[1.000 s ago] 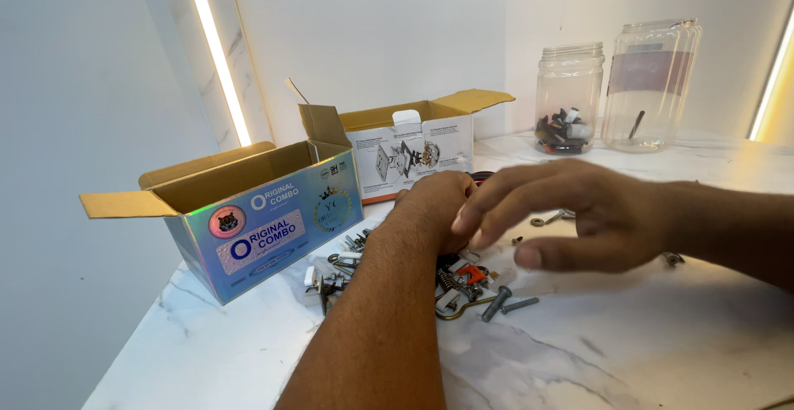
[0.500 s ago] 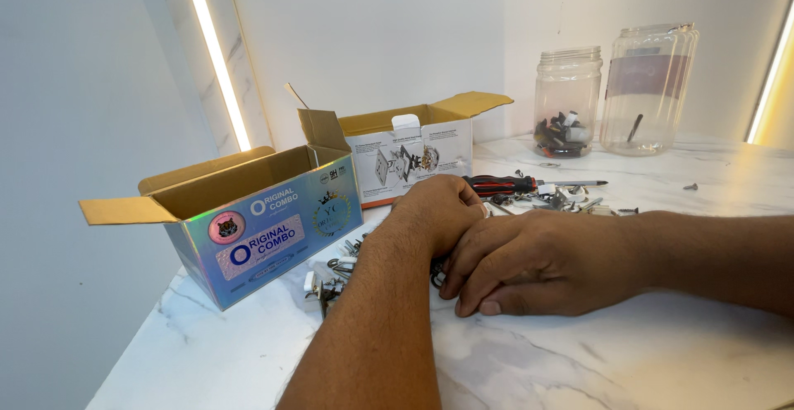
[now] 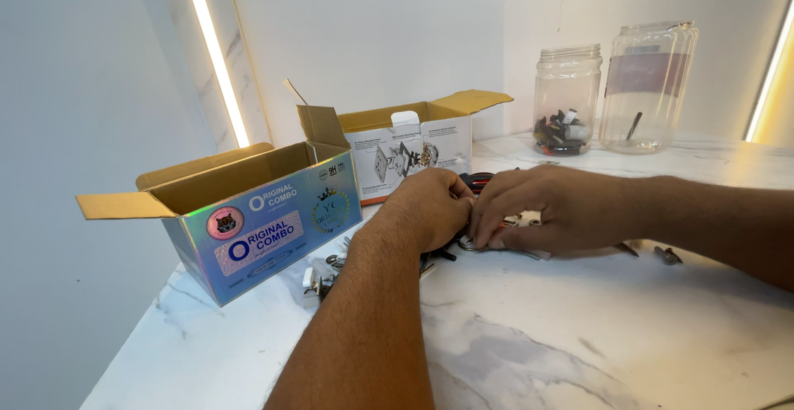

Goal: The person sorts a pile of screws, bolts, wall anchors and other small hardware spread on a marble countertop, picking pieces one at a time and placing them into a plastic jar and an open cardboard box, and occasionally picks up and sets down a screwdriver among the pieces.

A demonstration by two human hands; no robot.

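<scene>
My left hand (image 3: 430, 207) rests knuckles-up on a pile of small metal and plastic hardware parts (image 3: 331, 265) on the white marble counter (image 3: 579, 336). My right hand (image 3: 550, 207) lies flat beside it, fingertips touching the left hand's fingers over the pile. Both hands cover most of the parts, so I cannot tell what the fingers pinch. A dark red and black piece (image 3: 478, 180) shows just behind the hands.
An open iridescent cardboard box (image 3: 265, 220) stands at the left. A second open white printed box (image 3: 413, 150) sits behind it. Two clear plastic jars (image 3: 566, 100) (image 3: 649, 88) stand at the back right. A loose screw (image 3: 666, 255) lies under my right forearm.
My right hand swept in from the right over the scattered parts and drew them toward my left hand; both hands now meet over the pile.
</scene>
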